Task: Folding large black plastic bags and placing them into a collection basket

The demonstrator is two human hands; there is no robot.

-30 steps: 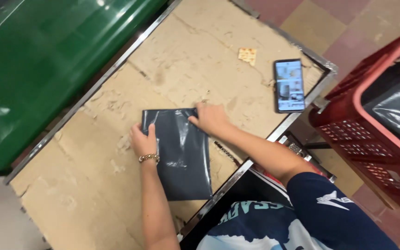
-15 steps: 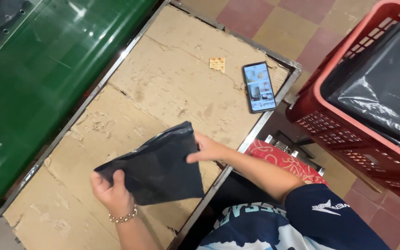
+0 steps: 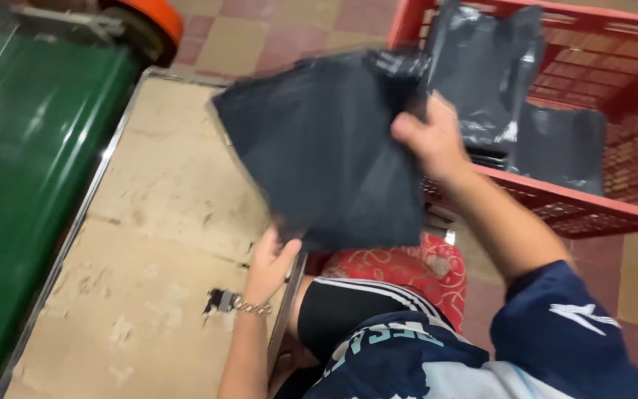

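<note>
Above a worn beige table (image 3: 149, 222), both hands lift a black plastic mailer bag (image 3: 326, 148). The right hand (image 3: 431, 140) pinches its top; the left hand (image 3: 271, 262) grips its bottom corner, near a red crate (image 3: 555, 199).

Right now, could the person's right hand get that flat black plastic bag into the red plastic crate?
Probably yes. The right hand grips the flat black plastic bag by its upper corner, already beside the red plastic crate, whose top is open, with similar bags inside.
</note>
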